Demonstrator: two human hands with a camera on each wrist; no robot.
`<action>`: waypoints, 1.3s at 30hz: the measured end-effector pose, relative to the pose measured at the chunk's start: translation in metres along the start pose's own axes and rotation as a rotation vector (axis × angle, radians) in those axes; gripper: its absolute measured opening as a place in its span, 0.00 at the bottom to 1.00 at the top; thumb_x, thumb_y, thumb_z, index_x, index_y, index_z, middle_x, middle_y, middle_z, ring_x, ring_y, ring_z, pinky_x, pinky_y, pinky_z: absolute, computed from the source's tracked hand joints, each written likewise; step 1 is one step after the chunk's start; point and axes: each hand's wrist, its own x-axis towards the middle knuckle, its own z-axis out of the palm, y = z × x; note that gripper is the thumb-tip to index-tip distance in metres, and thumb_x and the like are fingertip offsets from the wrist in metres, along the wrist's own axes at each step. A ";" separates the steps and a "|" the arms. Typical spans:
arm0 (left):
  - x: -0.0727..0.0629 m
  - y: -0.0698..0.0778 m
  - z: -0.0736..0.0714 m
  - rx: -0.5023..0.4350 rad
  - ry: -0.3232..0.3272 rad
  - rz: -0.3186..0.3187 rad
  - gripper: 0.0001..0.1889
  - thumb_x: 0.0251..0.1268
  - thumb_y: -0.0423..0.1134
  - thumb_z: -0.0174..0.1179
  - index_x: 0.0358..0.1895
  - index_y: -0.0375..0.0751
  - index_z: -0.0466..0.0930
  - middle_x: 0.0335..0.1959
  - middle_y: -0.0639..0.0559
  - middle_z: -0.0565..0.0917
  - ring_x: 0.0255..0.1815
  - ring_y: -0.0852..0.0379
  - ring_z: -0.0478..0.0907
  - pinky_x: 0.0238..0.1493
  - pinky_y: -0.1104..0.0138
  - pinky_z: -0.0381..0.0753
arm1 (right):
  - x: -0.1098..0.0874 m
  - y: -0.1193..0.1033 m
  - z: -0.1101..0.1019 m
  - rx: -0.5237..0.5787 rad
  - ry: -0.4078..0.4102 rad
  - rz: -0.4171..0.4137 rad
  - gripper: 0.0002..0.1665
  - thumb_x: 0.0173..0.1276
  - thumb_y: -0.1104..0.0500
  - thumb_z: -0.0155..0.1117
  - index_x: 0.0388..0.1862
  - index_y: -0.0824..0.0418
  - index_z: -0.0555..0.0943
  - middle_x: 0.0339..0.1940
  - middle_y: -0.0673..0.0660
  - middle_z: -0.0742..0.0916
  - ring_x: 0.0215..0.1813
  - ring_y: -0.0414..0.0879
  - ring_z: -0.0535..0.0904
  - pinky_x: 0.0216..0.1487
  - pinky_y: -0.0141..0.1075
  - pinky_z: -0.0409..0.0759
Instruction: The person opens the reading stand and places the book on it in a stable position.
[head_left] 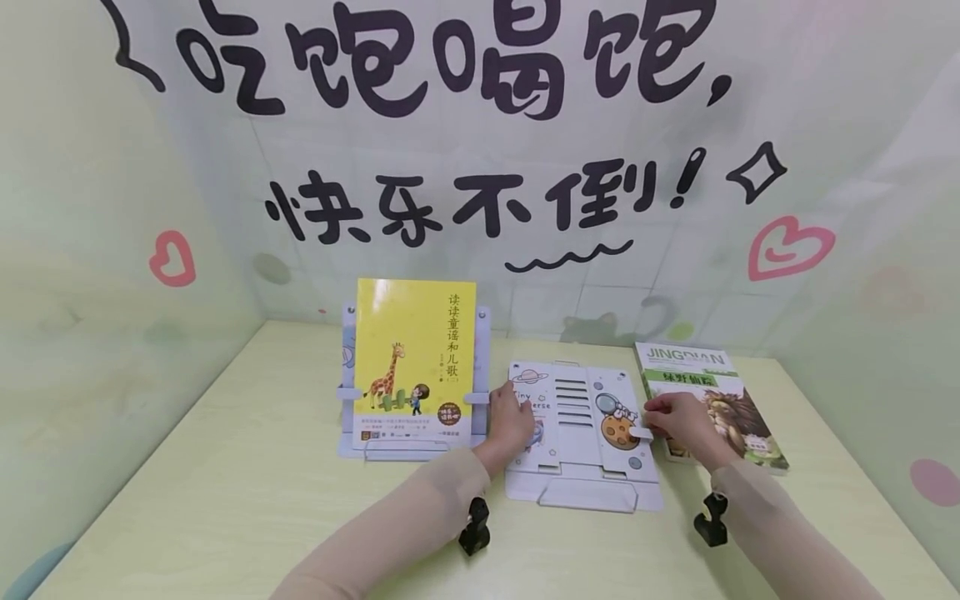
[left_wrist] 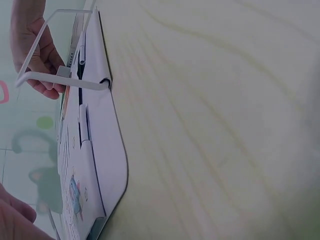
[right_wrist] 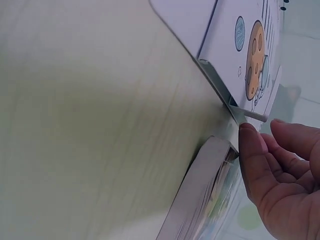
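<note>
A white book stand [head_left: 577, 417] with space drawings lies nearly flat on the table. My left hand [head_left: 512, 421] is at its left edge, thumb over the printed face; the hand hides the clip on that side. In the left wrist view only part of that hand [left_wrist: 17, 217] shows, so its grip is hidden. By the right edge, my right hand [head_left: 686, 421] has its fingertips close to a small white clip [head_left: 641, 432]. The right wrist view shows a gap between that hand's thumb and curved fingers [right_wrist: 257, 160], with the clip just beyond.
On the left, a second stand [head_left: 349, 437] holds a yellow book [head_left: 416, 358] upright. A thick green-and-white book [head_left: 750, 417] lies to the right, partly under my right hand. A printed backdrop [head_left: 465, 250] rises behind the table [head_left: 247, 483].
</note>
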 end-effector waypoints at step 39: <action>0.010 0.014 0.004 -0.070 0.058 -0.039 0.28 0.70 0.31 0.44 0.71 0.33 0.53 0.67 0.35 0.60 0.66 0.42 0.61 0.70 0.55 0.58 | -0.002 0.001 0.002 0.143 0.058 0.040 0.18 0.67 0.68 0.55 0.52 0.80 0.73 0.38 0.68 0.83 0.31 0.38 0.79 0.33 0.33 0.81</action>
